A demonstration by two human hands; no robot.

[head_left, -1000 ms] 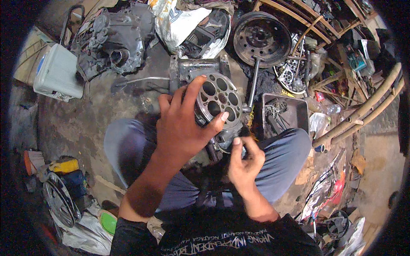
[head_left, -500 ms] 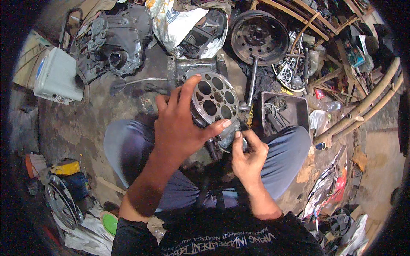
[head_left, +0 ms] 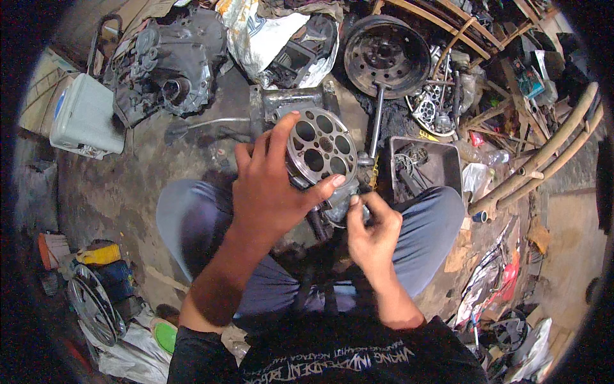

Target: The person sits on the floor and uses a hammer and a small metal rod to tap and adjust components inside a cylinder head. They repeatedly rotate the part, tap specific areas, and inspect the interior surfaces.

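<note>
My left hand point(head_left: 267, 182) grips a round silver metal plate with several large holes point(head_left: 324, 144), its fingertips on the upper left rim and its thumb on the lower edge. The plate sits on a grey metal housing point(head_left: 341, 206) between my knees. My right hand point(head_left: 369, 238) is closed at the lower right of this housing, thumb and index finger against it; whether a small piece is between them is hidden. Behind the plate is a metal stand point(head_left: 291, 96); a long steel bar with a thick head point(head_left: 378, 118) lies to the right.
A dark gearbox casing point(head_left: 167, 67) and grey plastic case point(head_left: 86, 115) are at upper left. A white sack of parts point(head_left: 265, 32), black wheel rim point(head_left: 386, 54), tray of parts point(head_left: 438, 169) and bamboo poles point(head_left: 537, 160) surround me. Coiled rings and rags point(head_left: 93, 301) lie lower left.
Since one second ago my right hand has moved up and slightly right, onto the housing. My left hand and the plate have shifted slightly left; little differs from half a second ago.
</note>
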